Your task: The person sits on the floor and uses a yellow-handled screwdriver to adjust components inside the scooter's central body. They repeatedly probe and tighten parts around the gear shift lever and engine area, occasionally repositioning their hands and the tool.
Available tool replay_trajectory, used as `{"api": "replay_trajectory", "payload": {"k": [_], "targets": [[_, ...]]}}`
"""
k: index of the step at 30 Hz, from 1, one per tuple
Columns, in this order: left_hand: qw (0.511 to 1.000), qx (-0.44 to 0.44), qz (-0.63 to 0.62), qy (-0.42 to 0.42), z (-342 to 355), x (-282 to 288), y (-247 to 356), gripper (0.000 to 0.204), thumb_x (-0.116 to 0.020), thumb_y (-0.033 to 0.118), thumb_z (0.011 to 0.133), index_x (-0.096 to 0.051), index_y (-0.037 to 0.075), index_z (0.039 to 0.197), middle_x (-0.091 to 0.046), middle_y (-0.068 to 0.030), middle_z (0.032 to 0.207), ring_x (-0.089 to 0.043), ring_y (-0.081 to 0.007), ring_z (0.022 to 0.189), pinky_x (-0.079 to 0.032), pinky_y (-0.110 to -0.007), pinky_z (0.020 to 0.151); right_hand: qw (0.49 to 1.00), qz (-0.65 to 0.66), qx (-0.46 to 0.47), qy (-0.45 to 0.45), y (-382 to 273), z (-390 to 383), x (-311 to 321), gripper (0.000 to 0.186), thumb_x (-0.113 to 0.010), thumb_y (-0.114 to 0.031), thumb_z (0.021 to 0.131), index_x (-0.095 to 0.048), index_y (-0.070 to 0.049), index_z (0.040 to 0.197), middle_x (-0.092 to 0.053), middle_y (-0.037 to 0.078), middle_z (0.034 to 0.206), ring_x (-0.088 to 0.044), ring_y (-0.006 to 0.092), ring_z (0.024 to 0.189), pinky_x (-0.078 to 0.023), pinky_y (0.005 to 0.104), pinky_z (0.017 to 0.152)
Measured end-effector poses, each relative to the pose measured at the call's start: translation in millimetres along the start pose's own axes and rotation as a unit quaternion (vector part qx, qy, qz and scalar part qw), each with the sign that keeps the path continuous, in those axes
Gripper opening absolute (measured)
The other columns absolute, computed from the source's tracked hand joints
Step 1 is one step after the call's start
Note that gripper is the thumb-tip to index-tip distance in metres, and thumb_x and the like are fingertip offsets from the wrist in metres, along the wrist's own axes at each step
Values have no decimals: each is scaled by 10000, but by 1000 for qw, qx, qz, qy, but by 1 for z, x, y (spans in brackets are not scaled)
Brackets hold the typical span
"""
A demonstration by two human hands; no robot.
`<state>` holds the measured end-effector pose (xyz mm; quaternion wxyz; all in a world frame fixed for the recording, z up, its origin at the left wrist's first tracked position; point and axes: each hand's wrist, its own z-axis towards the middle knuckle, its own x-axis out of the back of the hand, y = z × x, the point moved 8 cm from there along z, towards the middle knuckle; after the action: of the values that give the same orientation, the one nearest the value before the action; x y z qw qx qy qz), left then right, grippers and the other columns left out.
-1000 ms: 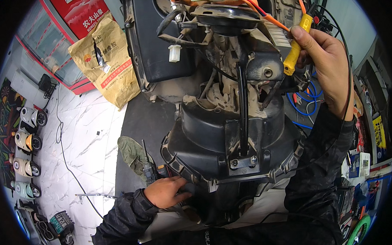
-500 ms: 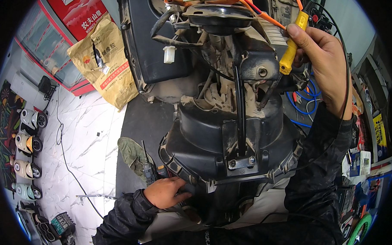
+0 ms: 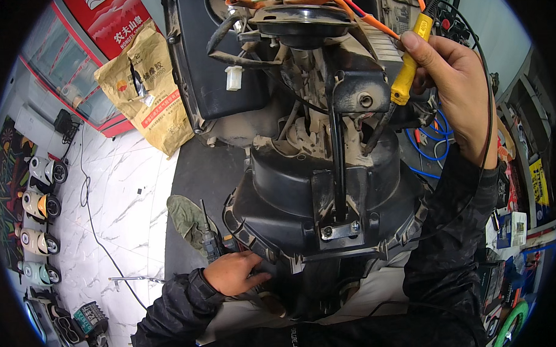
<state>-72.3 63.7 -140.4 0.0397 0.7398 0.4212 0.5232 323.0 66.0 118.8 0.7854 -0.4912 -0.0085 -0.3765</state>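
Observation:
In front of me lies a dusty black vehicle body assembly (image 3: 291,200), with a round black disc-shaped part (image 3: 303,24) and exposed wires at its top. My right hand (image 3: 449,76) is raised at the upper right, its thumb and fingers closed round a yellow-handled corded tool (image 3: 412,62). The tool slants down to the left; its lower end is near the assembly, and I cannot tell whether they touch. My left hand (image 3: 235,273) lies against the assembly's near left edge, fingers loosely apart. A white connector (image 3: 233,78) dangles at the upper left, and orange wires (image 3: 377,26) pass near my right fingers.
A power tool with a long bit (image 3: 209,237) and a green cloth (image 3: 185,219) lie left of the assembly. Further left are a torn brown paper bag (image 3: 150,98), a red-framed glass cabinet (image 3: 72,76) and several small scooters (image 3: 43,203). Blue cable (image 3: 430,134) coils at right.
The assembly has shifted slightly left in view. The yellow tool and my right hand have moved a little left with it. My left hand stays in place.

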Motion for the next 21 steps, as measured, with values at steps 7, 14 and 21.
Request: {"api": "replay_trajectory", "payload": {"k": [7, 14, 21], "targets": [[1000, 11, -14, -2, 0, 2, 1, 457, -730, 429, 1014, -703, -27, 1025, -723, -246, 969, -724, -460, 929, -583, -525, 825, 1000, 2, -7, -28, 0, -1, -5, 504, -776, -476, 1026, -785, 18, 925, -673, 1, 729, -640, 60, 664, -518, 230, 639], [1000, 9, -12, 3, 1, 2, 2, 454, -728, 425, 1014, -708, -28, 1002, -717, -243, 959, -720, -455, 935, -581, -519, 838, 1000, 9, 1, -19, 1, -2, -4, 512, -778, -482, 1022, -778, 17, 909, -656, -3, 714, -615, 53, 657, -493, 231, 633], [1000, 6, -5, 11, 0, 1, 0, 429, -744, 397, 1008, -689, -28, 994, -706, -233, 943, -710, -459, 929, -576, -514, 832, 999, -26, 45, 14, -7, -1, 6, 547, -787, -523, 1001, -787, 14, 891, -640, -7, 703, -587, 58, 658, -451, 245, 624]]}}
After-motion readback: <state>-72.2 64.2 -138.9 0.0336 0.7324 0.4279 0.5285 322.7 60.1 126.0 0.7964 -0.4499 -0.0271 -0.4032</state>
